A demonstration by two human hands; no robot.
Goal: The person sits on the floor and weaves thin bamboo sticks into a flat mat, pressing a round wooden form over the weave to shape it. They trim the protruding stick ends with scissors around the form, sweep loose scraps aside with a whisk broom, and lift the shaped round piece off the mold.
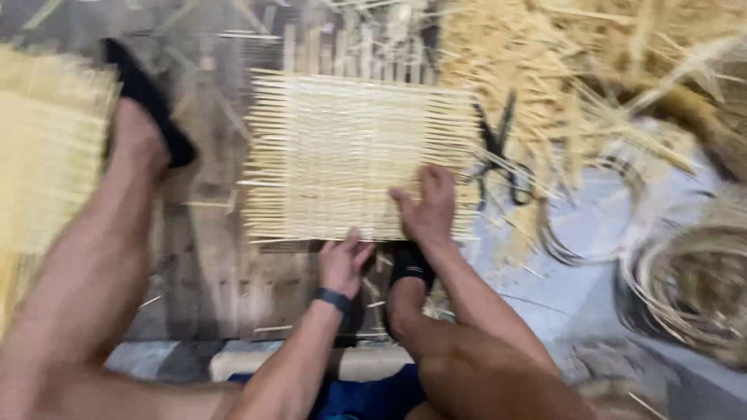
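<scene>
The right hand [426, 206] lies flat and open on the woven bamboo mat [350, 148], fingers spread on its near edge. The left hand [342, 263] touches that edge — grip loosely curled, holding nothing clear. The mat lies flat on the floor [576, 288], pale and square — black scissors [498, 148] just beside it.

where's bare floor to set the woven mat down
Bare patches: dark floor between left leg and woven mat; pale floor beside the coils. Crowded: straw heap and scissors.
</scene>
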